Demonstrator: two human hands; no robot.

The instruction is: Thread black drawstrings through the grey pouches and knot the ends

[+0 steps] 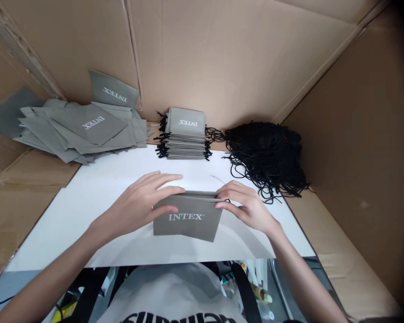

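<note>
Upright on the white tabletop stands a flat grey fabric pouch [188, 226] printed with INTEX, its top edge parted slightly. My left hand [139, 204] is at its upper left corner, thumb across the front and index finger along the top edge, the other fingers stretched out. At the upper right corner, my right hand [244, 204] pinches the edge between thumb and fingers. A small black bit of cord shows at those fingertips. Just behind the right hand, a thin wire-like piece [217, 178] is visible, partly hidden by the fingers.
Loose grey INTEX pouches [87, 128] lie heaped at the back left. A neat stack of pouches with black cord ends [186, 134] stands at the back middle. Right of it lies a tangled bundle of black cords [265, 152]. Cardboard walls [222, 58] enclose the white tabletop [121, 251].
</note>
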